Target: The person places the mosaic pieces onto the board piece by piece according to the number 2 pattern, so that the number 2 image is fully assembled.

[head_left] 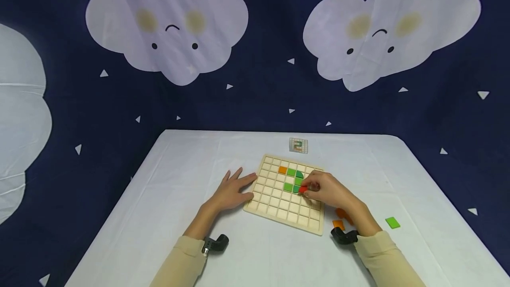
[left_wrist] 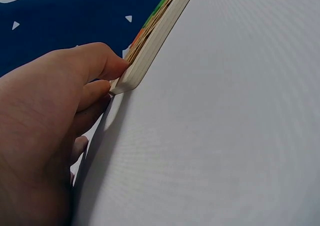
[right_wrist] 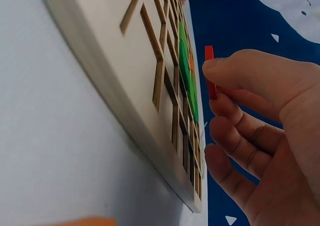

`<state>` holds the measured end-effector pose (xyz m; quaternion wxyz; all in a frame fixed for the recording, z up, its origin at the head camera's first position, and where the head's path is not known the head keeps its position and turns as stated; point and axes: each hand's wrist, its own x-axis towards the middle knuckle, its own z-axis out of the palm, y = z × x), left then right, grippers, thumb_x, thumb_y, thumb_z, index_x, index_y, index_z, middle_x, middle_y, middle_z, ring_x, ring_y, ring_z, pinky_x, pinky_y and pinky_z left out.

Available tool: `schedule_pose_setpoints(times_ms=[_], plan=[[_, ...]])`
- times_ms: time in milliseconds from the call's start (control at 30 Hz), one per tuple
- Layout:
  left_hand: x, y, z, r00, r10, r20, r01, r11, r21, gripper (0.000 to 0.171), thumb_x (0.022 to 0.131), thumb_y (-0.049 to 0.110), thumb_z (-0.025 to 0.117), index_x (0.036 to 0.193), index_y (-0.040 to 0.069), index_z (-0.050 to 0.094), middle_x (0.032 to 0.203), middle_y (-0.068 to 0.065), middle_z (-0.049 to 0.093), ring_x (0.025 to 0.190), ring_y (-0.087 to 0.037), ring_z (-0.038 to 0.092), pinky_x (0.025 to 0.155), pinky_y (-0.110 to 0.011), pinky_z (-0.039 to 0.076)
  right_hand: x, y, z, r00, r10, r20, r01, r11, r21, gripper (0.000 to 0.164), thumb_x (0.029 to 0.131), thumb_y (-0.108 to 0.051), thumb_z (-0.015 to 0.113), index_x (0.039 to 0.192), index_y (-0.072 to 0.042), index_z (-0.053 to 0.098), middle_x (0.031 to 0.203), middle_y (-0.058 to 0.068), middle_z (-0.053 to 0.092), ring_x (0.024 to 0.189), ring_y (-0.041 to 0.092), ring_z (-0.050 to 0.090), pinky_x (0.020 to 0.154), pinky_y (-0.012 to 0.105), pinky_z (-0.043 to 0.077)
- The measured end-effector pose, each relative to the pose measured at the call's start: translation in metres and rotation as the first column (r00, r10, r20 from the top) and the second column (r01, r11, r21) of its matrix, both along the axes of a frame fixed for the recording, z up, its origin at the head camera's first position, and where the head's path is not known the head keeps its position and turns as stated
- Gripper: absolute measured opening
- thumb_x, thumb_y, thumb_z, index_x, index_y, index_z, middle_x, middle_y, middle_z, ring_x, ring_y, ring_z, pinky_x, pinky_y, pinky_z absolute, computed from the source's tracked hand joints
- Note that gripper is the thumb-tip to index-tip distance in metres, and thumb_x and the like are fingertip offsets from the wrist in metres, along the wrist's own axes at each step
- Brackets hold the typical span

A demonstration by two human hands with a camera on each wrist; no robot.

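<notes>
A wooden grid board point(head_left: 271, 207) lies on the white table, slightly turned. In its cells sit an orange square tile point(head_left: 282, 170), several light green tiles point(head_left: 291, 172) and dark green pieces point(head_left: 299, 174) with a curved side. My right hand point(head_left: 328, 188) pinches a red tile point(right_wrist: 209, 75) between thumb and forefinger. The red tile is over the board beside the lower dark green piece, and in the right wrist view it stands off the surface. My left hand point(head_left: 233, 191) rests at the board's left edge, fingers spread, its thumb point(left_wrist: 117, 65) touching the rim.
Loose orange pieces point(head_left: 338, 224) lie on the table under the right forearm. Farther right is a light green square tile point(head_left: 392, 222). A small card with a grid picture point(head_left: 298, 145) lies behind the board. A dark blue cloth with clouds point(head_left: 263, 101) hangs beyond the table's back edge.
</notes>
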<state>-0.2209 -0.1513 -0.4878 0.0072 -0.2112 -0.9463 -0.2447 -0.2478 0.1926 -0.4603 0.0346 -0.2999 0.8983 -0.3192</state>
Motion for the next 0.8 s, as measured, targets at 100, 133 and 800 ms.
schedule_pose_setpoints(times_ms=[100, 133, 800], plan=[[0.001, -0.001, 0.001, 1.0, 0.004, 0.001, -0.004, 1.0, -0.007, 0.059, 0.089, 0.041, 0.059, 0.144, 0.024, 0.047, 0.146, 0.01, 0.042, 0.144, -0.026, 0.017, 0.115, -0.051, 0.0, -0.001, -0.004, 0.0, 1.0, 0.008, -0.004, -0.008, 1.0, 0.006, 0.02, 0.082, -0.018, 0.075, 0.102, -0.017, 0.074, 0.086, -0.011, 0.06, 0.071, 0.013, 0.051, 0.057, 0.027, 0.045], [0.002, -0.001, 0.001, 1.0, 0.005, 0.004, -0.005, 1.0, -0.007, 0.06, 0.089, 0.041, 0.059, 0.144, 0.024, 0.047, 0.146, 0.01, 0.042, 0.144, -0.026, 0.017, 0.115, -0.051, 0.0, -0.002, -0.006, 0.0, 1.0, 0.009, -0.008, -0.009, 1.0, 0.012, 0.02, 0.082, -0.019, 0.075, 0.102, -0.018, 0.074, 0.086, -0.011, 0.06, 0.071, 0.013, 0.051, 0.058, 0.027, 0.045], [0.0, 0.001, 0.001, 1.0, 0.015, 0.014, -0.015, 1.0, -0.014, 0.06, 0.088, 0.043, 0.06, 0.144, 0.024, 0.047, 0.146, 0.011, 0.042, 0.144, -0.026, 0.017, 0.115, -0.051, 0.0, -0.009, -0.023, 0.001, 0.996, 0.06, -0.066, -0.058, 0.998, 0.028, 0.025, 0.084, -0.02, 0.075, 0.107, -0.012, 0.073, 0.088, -0.005, 0.061, 0.07, 0.012, 0.05, 0.058, 0.027, 0.046]])
